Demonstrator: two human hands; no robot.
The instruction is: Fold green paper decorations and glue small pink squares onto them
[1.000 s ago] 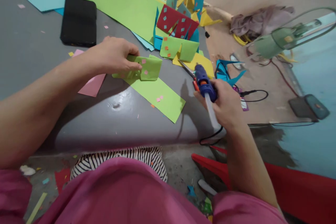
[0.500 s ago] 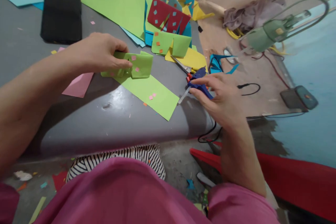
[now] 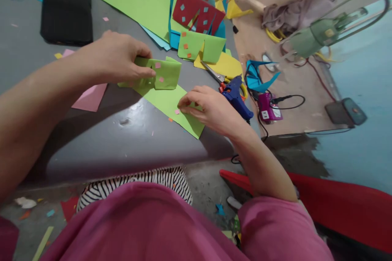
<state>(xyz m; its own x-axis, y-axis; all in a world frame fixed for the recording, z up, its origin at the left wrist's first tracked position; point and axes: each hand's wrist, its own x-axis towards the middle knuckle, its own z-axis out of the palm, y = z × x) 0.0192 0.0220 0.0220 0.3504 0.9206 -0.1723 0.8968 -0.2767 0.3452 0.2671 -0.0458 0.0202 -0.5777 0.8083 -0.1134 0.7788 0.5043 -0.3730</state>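
Observation:
My left hand point(image 3: 122, 58) is closed on a folded green card point(image 3: 168, 74) with small pink squares stuck on its front. Under and beside the card lies a flat green paper strip point(image 3: 159, 100). Over the strip's right part, my right hand point(image 3: 203, 106) has its fingertips pinched together beside a tiny pink square point(image 3: 177, 112); whatever is between the fingertips is too small to name. The blue glue gun point(image 3: 236, 97) rests to the right of my right hand, next to scissors point(image 3: 214, 73).
Decorated red point(image 3: 196, 12) and green point(image 3: 200, 46) folded cards stand behind my hands. A black case point(image 3: 66, 10) lies at the upper left, pink paper point(image 3: 90, 98) near my left forearm. A magenta box point(image 3: 266, 107) and a green tool point(image 3: 315, 36) are at the right.
My right hand has let go of the glue gun and moved left over the green strip, its fingertips now together. The glue gun lies on the table. My left hand still holds the folded card.

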